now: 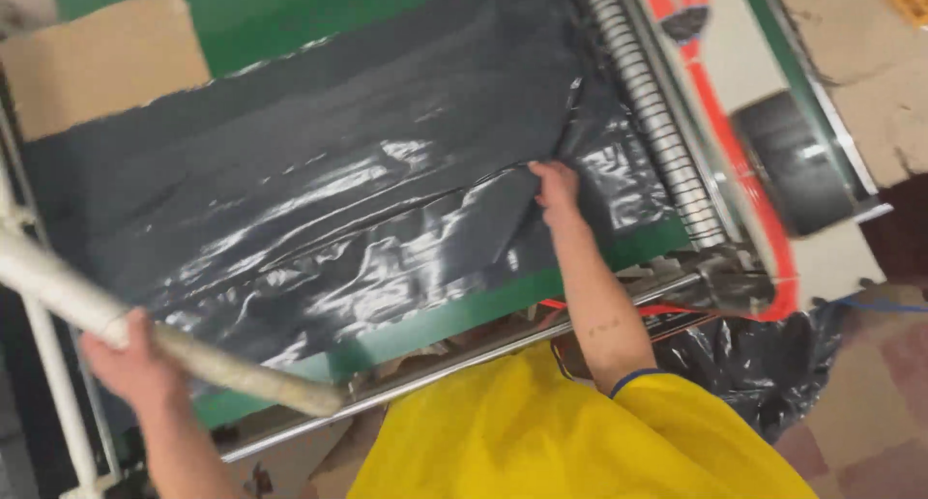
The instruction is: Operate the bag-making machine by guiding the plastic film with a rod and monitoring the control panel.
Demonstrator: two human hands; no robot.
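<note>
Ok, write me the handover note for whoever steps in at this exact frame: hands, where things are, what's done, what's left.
Left hand: closed around a pale cardboard tube, held slanting over the near edge of the green table.
Right hand: fingers pinching a fold in the dark plastic sheet.
Sheet: spread over most of the table, wrinkled near the right hand, its right edge against the ribbed roller.
Done: sheet lies on the table.
Left: wrinkles not yet smoothed; the tube is not yet set down.
Also: more dark plastic bunched below the right end of the machine.
</note>
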